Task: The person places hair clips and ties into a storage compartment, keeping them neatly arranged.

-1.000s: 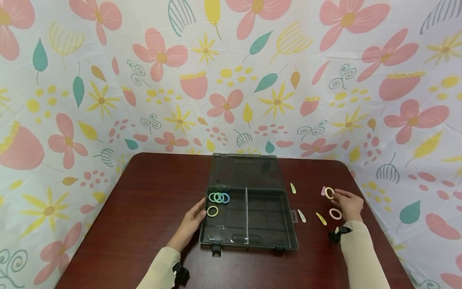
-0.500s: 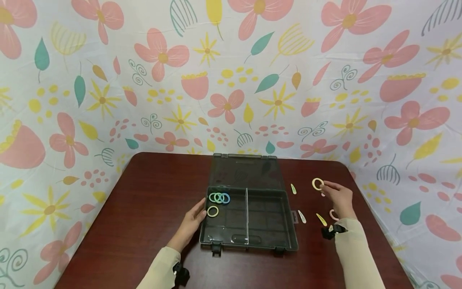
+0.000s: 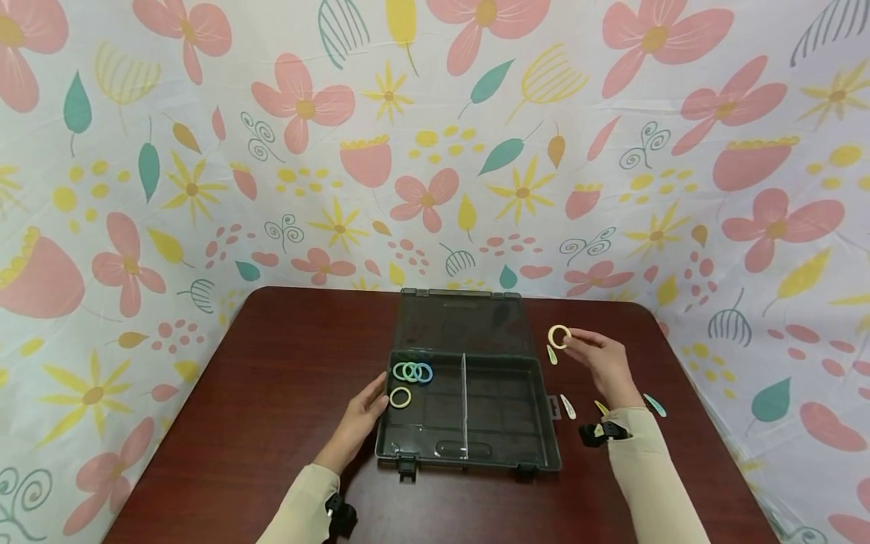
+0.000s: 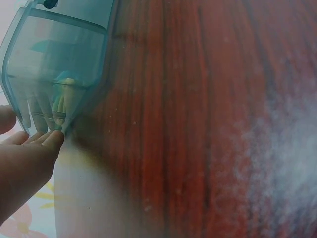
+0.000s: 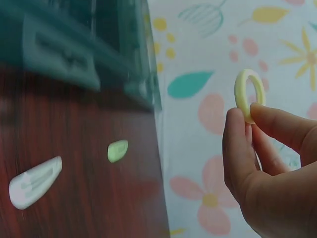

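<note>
My right hand [image 3: 601,366] pinches a pale yellow hair tie [image 3: 559,337] between thumb and fingertips, raised beyond the right side of the box; the right wrist view shows the hair tie [image 5: 241,94] upright. My left hand [image 3: 356,419] rests with extended fingers against the left wall of the dark see-through box [image 3: 469,462]. In the left wrist view, the fingers [image 4: 52,141] touch that wall. Inside the left compartment lie a row of overlapping blue and green hair ties [image 3: 412,372] and, nearer me, one yellow hair tie [image 3: 400,397].
A divider [image 3: 465,408] splits the box, whose lid [image 3: 462,325] lies folded back. Right of the box are a green snap clip [image 3: 552,355], a white clip [image 3: 568,406], a partly covered yellow clip [image 3: 601,408] and a teal clip [image 3: 655,405]. A flowered cloth [image 3: 428,151] hangs behind the table.
My right hand has lifted the yellow hair tie and carried it left toward the box. The hand and sleeve now cover the pink hair tie and pink clip; the teal clip shows. My left hand stays put.
</note>
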The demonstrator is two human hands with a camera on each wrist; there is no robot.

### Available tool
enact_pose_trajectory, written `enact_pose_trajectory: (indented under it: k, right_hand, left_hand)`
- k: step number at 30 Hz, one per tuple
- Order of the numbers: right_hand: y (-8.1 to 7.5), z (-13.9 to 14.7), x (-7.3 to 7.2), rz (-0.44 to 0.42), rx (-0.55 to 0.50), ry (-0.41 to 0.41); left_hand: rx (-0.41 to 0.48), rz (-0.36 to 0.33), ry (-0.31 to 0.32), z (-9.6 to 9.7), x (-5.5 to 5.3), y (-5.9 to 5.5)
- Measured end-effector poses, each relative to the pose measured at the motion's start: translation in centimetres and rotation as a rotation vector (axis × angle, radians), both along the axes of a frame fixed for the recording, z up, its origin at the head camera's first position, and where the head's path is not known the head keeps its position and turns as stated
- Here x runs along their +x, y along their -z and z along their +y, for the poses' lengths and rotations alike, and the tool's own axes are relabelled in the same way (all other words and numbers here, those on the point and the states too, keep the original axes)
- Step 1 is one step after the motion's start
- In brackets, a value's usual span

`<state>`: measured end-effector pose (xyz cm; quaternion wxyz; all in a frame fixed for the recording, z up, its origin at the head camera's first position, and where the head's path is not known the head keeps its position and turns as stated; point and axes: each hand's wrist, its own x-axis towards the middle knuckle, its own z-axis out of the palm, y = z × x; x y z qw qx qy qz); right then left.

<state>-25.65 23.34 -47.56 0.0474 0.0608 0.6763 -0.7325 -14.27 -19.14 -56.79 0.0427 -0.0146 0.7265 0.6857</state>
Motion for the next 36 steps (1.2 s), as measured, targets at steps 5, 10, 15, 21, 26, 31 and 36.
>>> enact_pose_trajectory:
  k: [5,10,15,21,26,31,36]
  right_hand:
    - [-0.4,-2.3,0.3,0.005,-0.025,-0.050]
    - [-0.3,-4.6,0.4,-0.018,-0.081,-0.077]
    - [0.1,-7.0,0.6,-0.031,-0.079,-0.096]
    - [0.2,-10.1,0.3,-0.077,-0.071,-0.130]
    - [0.2,-13.0,0.1,-0.099,-0.029,-0.174]
    - [0.2,-16.0,0.3,-0.131,-0.002,-0.204]
    - [0.5,-18.6,0.7,-0.177,0.015,-0.225]
  left_hand:
    - [-0.006,-0.015,0.002,-0.1,-0.1,-0.1]
    - [-0.001,-0.018,-0.001,-0.1,-0.3,-0.3]
    - [0.000,-0.017,-0.002,-0.2,-0.4,-0.3]
    - [0.005,-0.009,-0.002,-0.2,-0.3,-0.4]
    - [-0.003,-0.008,-0.007,-0.2,-0.2,-0.6]
    - [0.018,-0.002,-0.006,-0.1,-0.1,-0.6]
    - [0.020,0.000,-0.002,-0.1,0.0,-0.3]
